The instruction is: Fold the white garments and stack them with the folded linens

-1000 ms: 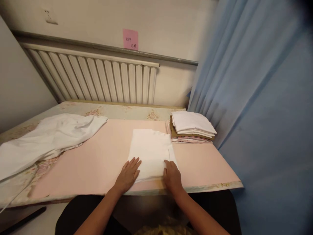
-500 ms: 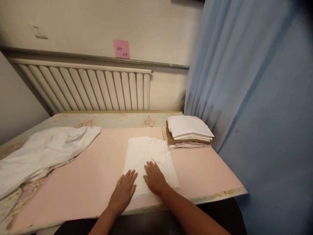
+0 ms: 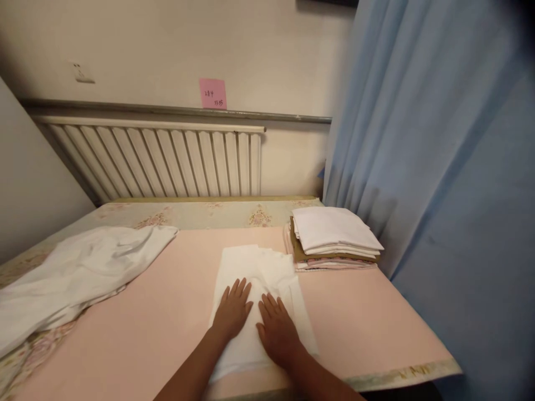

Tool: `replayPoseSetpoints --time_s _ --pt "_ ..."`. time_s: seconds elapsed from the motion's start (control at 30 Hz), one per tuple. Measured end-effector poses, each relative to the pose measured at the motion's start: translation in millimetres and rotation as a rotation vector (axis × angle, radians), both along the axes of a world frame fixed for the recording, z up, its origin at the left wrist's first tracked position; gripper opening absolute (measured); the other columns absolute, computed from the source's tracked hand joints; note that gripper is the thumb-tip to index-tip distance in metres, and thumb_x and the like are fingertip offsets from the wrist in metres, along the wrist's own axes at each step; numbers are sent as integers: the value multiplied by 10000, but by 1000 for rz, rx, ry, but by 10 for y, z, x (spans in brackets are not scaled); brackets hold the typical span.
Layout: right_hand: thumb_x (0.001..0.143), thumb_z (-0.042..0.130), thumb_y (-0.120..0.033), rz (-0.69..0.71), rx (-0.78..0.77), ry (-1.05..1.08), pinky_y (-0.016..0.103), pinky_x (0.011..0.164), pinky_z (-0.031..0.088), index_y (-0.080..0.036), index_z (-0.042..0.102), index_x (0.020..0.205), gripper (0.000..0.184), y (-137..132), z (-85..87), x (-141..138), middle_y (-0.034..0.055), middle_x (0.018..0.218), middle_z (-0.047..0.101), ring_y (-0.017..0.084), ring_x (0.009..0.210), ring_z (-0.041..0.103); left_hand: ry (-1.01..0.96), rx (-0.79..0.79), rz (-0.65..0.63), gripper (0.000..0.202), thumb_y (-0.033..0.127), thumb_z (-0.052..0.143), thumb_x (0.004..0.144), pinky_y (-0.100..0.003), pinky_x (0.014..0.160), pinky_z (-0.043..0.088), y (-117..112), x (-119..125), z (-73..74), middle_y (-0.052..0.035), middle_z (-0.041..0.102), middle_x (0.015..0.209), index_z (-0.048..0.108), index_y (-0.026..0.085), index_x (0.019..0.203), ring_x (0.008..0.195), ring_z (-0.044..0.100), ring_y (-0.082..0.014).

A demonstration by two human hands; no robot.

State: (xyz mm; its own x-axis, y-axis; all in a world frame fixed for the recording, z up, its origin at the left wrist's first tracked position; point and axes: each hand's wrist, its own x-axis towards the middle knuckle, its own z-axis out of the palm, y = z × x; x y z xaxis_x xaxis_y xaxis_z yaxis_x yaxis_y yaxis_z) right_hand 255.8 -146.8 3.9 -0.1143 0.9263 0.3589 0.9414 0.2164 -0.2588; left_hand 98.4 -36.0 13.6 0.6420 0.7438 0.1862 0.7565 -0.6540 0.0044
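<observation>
A folded white garment (image 3: 238,262) lies flat on the pink sheet (image 3: 159,312) in front of me, with small creases near its middle. My left hand (image 3: 234,306) rests palm down on its left half, fingers stretched out. Beside it my right hand (image 3: 276,326) lies flat on the right half, fingers extended and thumb slightly apart. Neither hand grips anything. The cloth under both palms is hidden.
A stack of folded clothes (image 3: 336,236) sits at the right, white on top. On the left lies a loose white garment (image 3: 96,256). Behind the bed are a radiator (image 3: 167,161) and a wall with a pink note (image 3: 213,93). A blue curtain (image 3: 418,139) hangs at the right.
My left hand has moved from the garment's lower left edge up onto its left half. The right hand stays flat on the cloth, slightly lower on it. The view has tilted a little.
</observation>
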Motion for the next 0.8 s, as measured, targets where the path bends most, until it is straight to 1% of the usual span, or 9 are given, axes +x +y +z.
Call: replayPoseSetpoints --time_s 0.13,0.2,0.33,0.4,0.47,0.53,0.6,0.7,0.8 --pt "945 464 -415 -4 -8 25 463 1178 206 -155 446 1405 528 16 -46 7 100 1486 397 255 1410 273 -26 35 40 526 361 293 950 -473 1141 266 292 194 -107 -47 354 1526 376 203 1445 1421 277 -248" --pt "943 467 -392 -2 -22 26 463 1177 213 -153 439 1410 526 16 -41 7 99 1495 381 257 1413 267 -34 45 68 528 361 286 951 -476 1142 260 409 285 -137 -59 360 1523 381 193 1443 1421 278 -248" --pt "932 469 -314 -3 -37 11 464 1176 224 -146 425 1420 519 18 -8 9 93 1503 369 261 1418 254 -56 48 130 548 375 290 948 -502 1140 245 606 461 -163 -80 339 1531 359 174 1453 1427 262 -258" --pt "925 482 -316 -8 -44 16 464 1176 228 -148 427 1420 526 26 0 9 91 1497 379 264 1414 264 -72 46 172 557 389 287 948 -516 1141 229 690 551 -169 -90 338 1531 357 166 1453 1429 255 -268" --pt "927 489 -353 -15 -43 32 462 1175 234 -153 432 1417 533 38 -3 4 88 1490 391 265 1409 276 -91 46 228 570 411 287 946 -526 1142 209 757 638 -171 -102 337 1531 367 155 1448 1429 248 -282" --pt "934 484 -394 -23 -40 47 458 1173 239 -160 435 1416 538 46 -14 -3 83 1491 391 263 1408 280 -108 40 284 585 428 290 942 -533 1142 197 803 710 -164 -114 334 1530 376 139 1443 1428 245 -297" --pt "943 469 -413 -27 -37 52 456 1173 238 -165 432 1418 537 49 -24 -10 80 1493 388 259 1408 281 -118 31 309 595 432 287 942 -537 1142 189 823 754 -147 -124 330 1531 369 125 1445 1429 238 -302" --pt "952 455 -414 -30 -31 48 456 1179 220 -170 423 1423 532 45 -32 -15 76 1492 391 248 1410 277 -117 13 301 597 426 286 942 -538 1142 188 805 758 -117 -124 329 1531 356 122 1452 1433 228 -302" --pt "952 457 -411 -30 -22 45 452 1184 205 -173 423 1423 528 37 -33 -17 71 1492 393 239 1415 264 -105 7 267 595 424 286 941 -529 1142 200 727 704 -110 -106 329 1534 349 133 1456 1434 225 -300"
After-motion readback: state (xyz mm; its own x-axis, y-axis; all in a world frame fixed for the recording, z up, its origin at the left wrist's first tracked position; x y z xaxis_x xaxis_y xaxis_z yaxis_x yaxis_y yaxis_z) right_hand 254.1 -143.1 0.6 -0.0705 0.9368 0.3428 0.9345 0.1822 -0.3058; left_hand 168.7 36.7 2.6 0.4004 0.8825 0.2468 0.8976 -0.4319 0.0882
